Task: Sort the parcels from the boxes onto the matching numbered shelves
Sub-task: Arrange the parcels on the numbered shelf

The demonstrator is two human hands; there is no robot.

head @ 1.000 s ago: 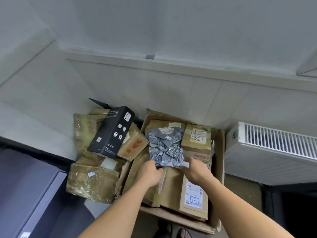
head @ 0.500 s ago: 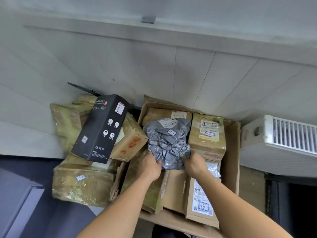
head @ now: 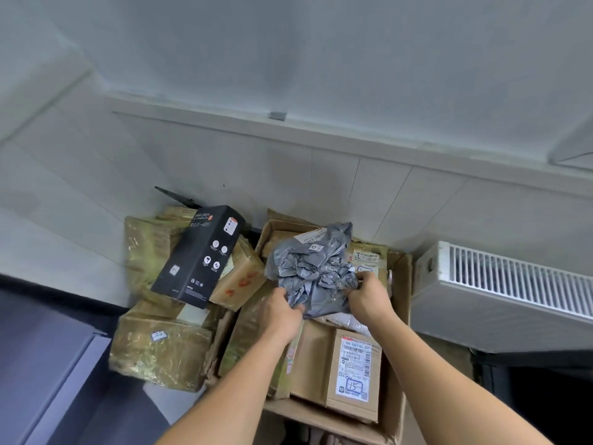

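Observation:
A crumpled grey plastic parcel (head: 313,268) with a small handwritten label is lifted above an open cardboard box (head: 399,316) on the floor. My left hand (head: 284,314) grips its lower left edge and my right hand (head: 369,295) grips its lower right edge. Inside the box lie several brown cardboard parcels, one with a white label marked 15 (head: 354,370) at the front right, another labelled parcel (head: 367,260) at the back right.
Left of the box, a black hair-dryer carton (head: 200,255) leans on taped brown parcels (head: 160,351). A white radiator (head: 503,293) stands at the right. A tiled wall runs behind. A grey surface (head: 41,374) fills the lower left.
Both hands have closed on the grey parcel's near edge and raised it off the cardboard parcels, tilting it toward me. The camera view has shifted.

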